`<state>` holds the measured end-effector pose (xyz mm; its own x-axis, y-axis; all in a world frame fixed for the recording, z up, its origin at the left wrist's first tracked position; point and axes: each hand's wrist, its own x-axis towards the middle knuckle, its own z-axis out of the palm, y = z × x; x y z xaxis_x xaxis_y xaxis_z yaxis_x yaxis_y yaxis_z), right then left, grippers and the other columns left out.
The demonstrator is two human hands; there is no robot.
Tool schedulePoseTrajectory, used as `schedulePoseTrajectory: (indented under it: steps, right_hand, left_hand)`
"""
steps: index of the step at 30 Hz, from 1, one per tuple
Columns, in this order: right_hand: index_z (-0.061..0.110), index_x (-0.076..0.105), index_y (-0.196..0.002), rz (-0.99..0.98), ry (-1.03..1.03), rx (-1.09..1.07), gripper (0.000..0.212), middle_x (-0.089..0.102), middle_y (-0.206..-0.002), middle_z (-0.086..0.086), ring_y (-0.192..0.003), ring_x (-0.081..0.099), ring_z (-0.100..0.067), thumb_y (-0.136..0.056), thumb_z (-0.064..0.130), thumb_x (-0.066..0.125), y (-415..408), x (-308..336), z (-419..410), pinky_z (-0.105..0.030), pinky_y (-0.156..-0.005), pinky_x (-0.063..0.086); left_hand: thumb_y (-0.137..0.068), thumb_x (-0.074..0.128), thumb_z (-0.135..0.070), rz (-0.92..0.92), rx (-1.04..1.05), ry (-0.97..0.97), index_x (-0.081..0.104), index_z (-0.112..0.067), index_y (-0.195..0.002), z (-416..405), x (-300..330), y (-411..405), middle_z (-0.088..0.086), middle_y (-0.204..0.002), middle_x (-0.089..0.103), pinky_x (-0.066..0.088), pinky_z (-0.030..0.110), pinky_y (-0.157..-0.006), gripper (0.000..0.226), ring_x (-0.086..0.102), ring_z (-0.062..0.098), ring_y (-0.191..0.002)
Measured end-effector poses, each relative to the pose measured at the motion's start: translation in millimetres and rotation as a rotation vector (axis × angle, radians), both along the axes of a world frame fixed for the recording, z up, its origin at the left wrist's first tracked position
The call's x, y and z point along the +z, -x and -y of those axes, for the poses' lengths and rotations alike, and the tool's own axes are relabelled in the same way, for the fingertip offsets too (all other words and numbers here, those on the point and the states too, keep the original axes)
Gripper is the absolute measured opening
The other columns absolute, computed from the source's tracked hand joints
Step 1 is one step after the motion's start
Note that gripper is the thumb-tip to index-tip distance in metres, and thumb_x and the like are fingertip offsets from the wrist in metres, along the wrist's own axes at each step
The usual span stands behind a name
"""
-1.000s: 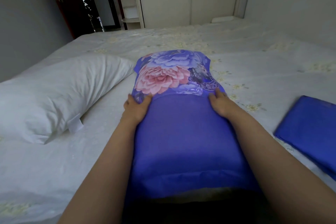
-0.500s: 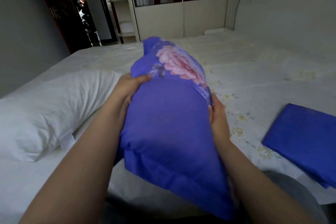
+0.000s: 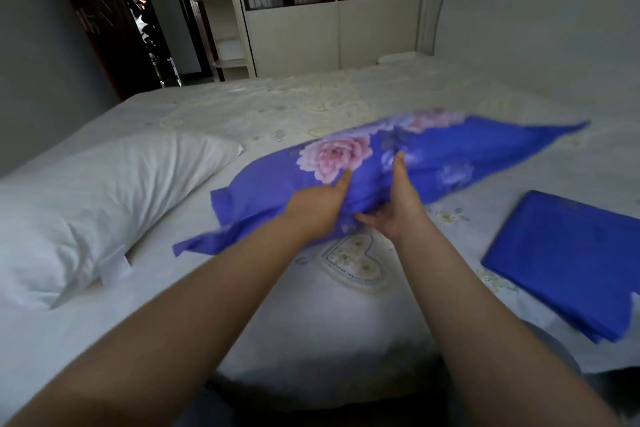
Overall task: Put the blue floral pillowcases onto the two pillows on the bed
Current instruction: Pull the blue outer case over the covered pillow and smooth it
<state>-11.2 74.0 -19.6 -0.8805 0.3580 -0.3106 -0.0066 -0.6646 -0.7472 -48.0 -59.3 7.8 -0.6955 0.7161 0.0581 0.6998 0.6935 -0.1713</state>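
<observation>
Our left hand (image 3: pixel 320 201) and right hand (image 3: pixel 398 208) grasping the near edge of the pillow in its blue floral pillowcase (image 3: pixel 398 163), blurred across the white bed sheet (image 3: pixel 311 322), bare white pillow (image 3: pixel 104 198) left, folded blue pillowcase (image 3: pixel 568 267) right.

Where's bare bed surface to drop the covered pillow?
Free: the far stretch of bed between the covered pillow and the headboard; also the near strip with the heart print between the forearms. Crowded: the left, taken by the bare white pillow, and the right, by the folded blue pillowcase.
</observation>
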Motion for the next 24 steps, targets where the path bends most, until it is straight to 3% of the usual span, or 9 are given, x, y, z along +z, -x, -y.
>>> schedulePoseTrajectory:
  steps: [2,4,6,9,13,17,20,22,24]
  right_hand:
    - [0.019,0.058,-0.121,0.085,-0.021,-0.032,0.072,0.065,-0.118,-0.010,-0.099,0.066,-0.033,-0.075,0.074,0.053,0.5,-14.0,-7.9,-0.047,-0.072,0.056]
    - [0.019,0.059,-0.120,0.121,-0.009,-0.007,0.070,0.065,-0.117,-0.011,-0.101,0.065,-0.034,-0.075,0.073,0.054,5.7,-16.3,-15.3,-0.053,-0.077,0.054]
    - [0.022,0.057,-0.121,0.157,-0.029,0.039,0.071,0.064,-0.118,-0.009,-0.101,0.064,-0.032,-0.073,0.074,0.055,11.3,-11.1,-20.2,-0.055,-0.079,0.051]
    - [0.022,0.055,-0.119,0.286,-0.089,0.033,0.079,0.062,-0.118,-0.006,-0.102,0.062,-0.034,-0.056,0.064,0.077,21.6,-12.8,-20.0,-0.065,-0.083,0.046]
    - [0.012,0.057,-0.118,0.331,-0.109,-0.136,0.071,0.064,-0.114,-0.008,-0.094,0.064,-0.030,-0.057,0.034,0.087,41.4,-35.7,-20.2,-0.055,-0.080,0.053]
    - [-0.002,0.048,-0.129,0.275,-0.230,-0.425,0.063,0.058,-0.126,-0.014,-0.108,0.059,-0.031,-0.072,0.003,0.075,42.2,-38.8,-18.9,-0.042,-0.096,0.048]
    - [-0.004,0.042,-0.135,0.193,-0.305,-0.456,0.064,0.056,-0.130,-0.013,-0.113,0.057,-0.029,-0.076,0.000,0.069,39.6,-42.3,-22.0,-0.036,-0.099,0.045]
    - [-0.001,0.043,-0.135,0.117,-0.350,-0.460,0.063,0.057,-0.129,-0.014,-0.111,0.058,-0.027,-0.077,0.001,0.068,40.1,-33.5,-30.5,-0.037,-0.100,0.045]
    - [-0.001,0.049,-0.127,0.055,-0.430,-0.508,0.052,0.061,-0.122,-0.015,-0.109,0.059,-0.026,-0.077,-0.003,0.065,41.8,-17.9,-48.3,-0.038,-0.100,0.045]
  left_hand:
    - [-0.092,0.051,-0.041,0.035,0.001,-0.038,0.017,-0.021,-0.150,0.5,-23.5,-4.5,0.009,-0.128,0.054,0.046,0.037,-0.084,0.071,0.054,0.029,-0.114]
    - [-0.084,0.056,-0.056,-0.096,-0.084,-0.092,0.044,-0.024,-0.137,-1.2,-28.8,-6.5,0.005,-0.129,0.049,0.042,0.036,-0.090,0.063,0.045,0.026,-0.121]
    - [-0.073,0.061,-0.065,-0.255,-0.137,-0.116,0.049,-0.026,-0.131,2.8,-25.5,-6.1,0.004,-0.140,0.036,0.030,0.044,-0.102,0.071,0.029,0.027,-0.132]
    - [-0.059,0.069,-0.071,-0.122,0.150,-0.177,0.002,-0.037,-0.149,28.7,-30.1,8.2,-0.001,-0.158,-0.008,0.009,0.067,-0.106,0.117,-0.008,0.037,-0.143]
    - [-0.051,0.082,-0.061,0.248,0.465,-0.516,-0.027,-0.044,-0.140,63.5,-56.1,22.9,-0.002,-0.153,-0.030,0.018,0.060,-0.111,0.142,-0.011,0.036,-0.144]
    - [-0.067,0.083,-0.025,0.594,0.641,-0.826,-0.026,-0.037,-0.142,83.2,-78.8,21.0,0.016,-0.156,-0.011,0.027,0.042,-0.109,0.134,0.022,0.035,-0.141]
    - [-0.076,0.066,-0.002,0.535,0.488,-1.011,-0.022,-0.033,-0.146,77.5,-86.2,23.5,0.008,-0.142,0.036,0.039,0.033,-0.093,0.116,0.047,0.030,-0.120]
    - [-0.078,0.055,0.006,0.453,0.389,-1.122,-0.008,-0.024,-0.151,60.1,-82.5,23.1,0.002,-0.128,0.046,0.038,0.027,-0.086,0.101,0.051,0.022,-0.108]
    - [-0.076,0.051,-0.001,0.408,0.306,-1.163,0.006,-0.019,-0.151,36.1,-77.1,21.6,0.009,-0.134,0.045,0.039,0.029,-0.092,0.090,0.050,0.027,-0.115]
